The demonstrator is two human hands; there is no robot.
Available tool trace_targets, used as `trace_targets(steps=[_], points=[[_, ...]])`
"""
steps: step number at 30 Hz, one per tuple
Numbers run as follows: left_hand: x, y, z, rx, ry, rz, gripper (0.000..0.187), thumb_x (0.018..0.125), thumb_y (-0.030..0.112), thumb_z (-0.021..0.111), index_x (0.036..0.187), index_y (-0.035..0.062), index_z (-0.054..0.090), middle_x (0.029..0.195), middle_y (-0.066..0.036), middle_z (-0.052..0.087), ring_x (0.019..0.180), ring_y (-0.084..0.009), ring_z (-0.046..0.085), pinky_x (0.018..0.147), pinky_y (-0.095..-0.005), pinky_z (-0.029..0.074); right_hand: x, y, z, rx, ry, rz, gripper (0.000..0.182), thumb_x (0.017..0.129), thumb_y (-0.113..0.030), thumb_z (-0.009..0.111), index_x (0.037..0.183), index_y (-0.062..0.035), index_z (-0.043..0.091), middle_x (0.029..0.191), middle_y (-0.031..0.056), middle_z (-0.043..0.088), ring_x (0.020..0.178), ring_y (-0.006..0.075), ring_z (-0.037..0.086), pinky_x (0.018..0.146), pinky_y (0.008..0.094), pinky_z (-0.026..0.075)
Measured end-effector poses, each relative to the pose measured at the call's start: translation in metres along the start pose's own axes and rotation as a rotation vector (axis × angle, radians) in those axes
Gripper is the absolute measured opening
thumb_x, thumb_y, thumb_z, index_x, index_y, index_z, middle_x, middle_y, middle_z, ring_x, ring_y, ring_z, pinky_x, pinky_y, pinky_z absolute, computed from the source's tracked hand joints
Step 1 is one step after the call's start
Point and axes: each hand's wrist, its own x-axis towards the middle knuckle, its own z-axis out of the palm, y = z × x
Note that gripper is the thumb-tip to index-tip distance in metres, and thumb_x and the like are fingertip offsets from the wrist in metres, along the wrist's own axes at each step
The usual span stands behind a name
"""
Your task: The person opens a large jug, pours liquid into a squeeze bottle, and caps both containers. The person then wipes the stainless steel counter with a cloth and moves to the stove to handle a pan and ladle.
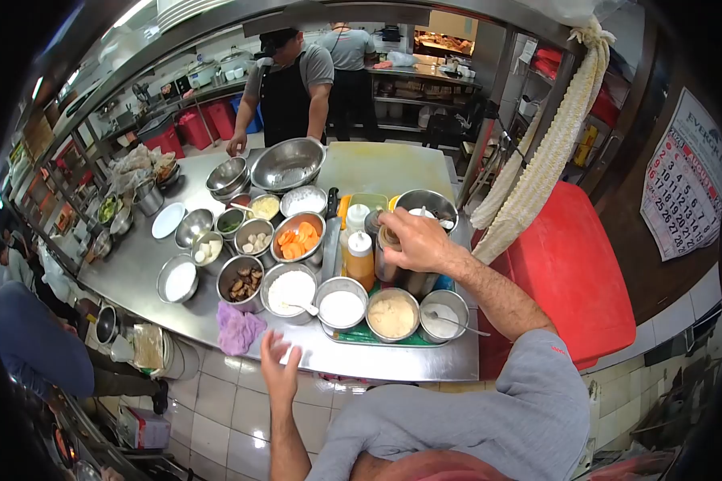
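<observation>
My right hand point(415, 240) is closed round the top of a dark bottle point(387, 238), among the squeeze bottles. An orange-filled squeeze bottle point(359, 261) with a white cap stands just left of it. My left hand point(280, 361) is raised off the table's front edge with its fingers apart, holding nothing. Near it lies a purple cloth point(239, 329). Metal containers line the front: white powder point(290, 291) with a spoon, more white powder point(342, 309), beige powder point(393, 315) and white grains point(444, 320) with a spoon.
Bowls of orange slices point(298, 238) and dark pieces point(241, 282) stand on the steel table point(128, 252). Behind are a large metal bowl point(288, 164) and a cutting board point(389, 167). A person point(285, 92) faces the table. At right is a red bin point(565, 272).
</observation>
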Motion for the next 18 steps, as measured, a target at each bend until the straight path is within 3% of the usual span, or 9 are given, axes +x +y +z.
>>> trace_targets(steps=[7,9,14,18], points=[[-0.089,-0.094,-0.085,0.078,0.413,-0.385,0.049,0.086,0.014,0.065,0.125,-0.0028,0.042,0.109,-0.012,0.055,0.090,-0.0162,0.056,0.080,-0.0283,0.047,0.002,0.033,0.034,-0.021,-0.234,0.057,0.045,0.070,-0.023,0.062,0.107,-0.0020,0.049,0.098,0.0191,0.057,0.086,0.0364,0.060,0.075,0.0463,0.050],[-0.098,-0.098,-0.082,0.035,0.427,-0.399,0.048,0.086,0.015,0.065,0.125,-0.0028,0.043,0.107,-0.012,0.055,0.090,-0.0162,0.056,0.080,-0.0278,0.047,0.006,0.032,0.037,-0.029,-0.324,0.104,0.046,0.069,-0.023,0.065,0.107,-0.0026,0.050,0.099,0.0180,0.059,0.092,0.0354,0.060,0.078,0.0455,0.048],[-0.090,-0.084,-0.067,-0.001,0.373,-0.407,0.047,0.086,0.015,0.065,0.124,-0.0027,0.044,0.106,-0.011,0.056,0.090,-0.0159,0.056,0.079,-0.0271,0.048,0.015,0.020,0.036,-0.123,-0.531,0.095,0.033,0.071,-0.021,0.061,0.098,-0.0025,0.058,0.085,0.0188,0.066,0.085,0.0338,0.064,0.072,0.0455,0.051],[-0.085,-0.066,-0.083,-0.034,0.304,-0.380,0.046,0.086,0.014,0.065,0.123,-0.0025,0.045,0.107,-0.011,0.056,0.089,-0.0154,0.057,0.082,-0.0278,0.048,0.019,0.018,0.038,-0.205,-0.499,0.166,0.026,0.074,-0.021,0.058,0.095,-0.0057,0.063,0.082,0.0169,0.067,0.083,0.0330,0.065,0.072,0.0444,0.051]])
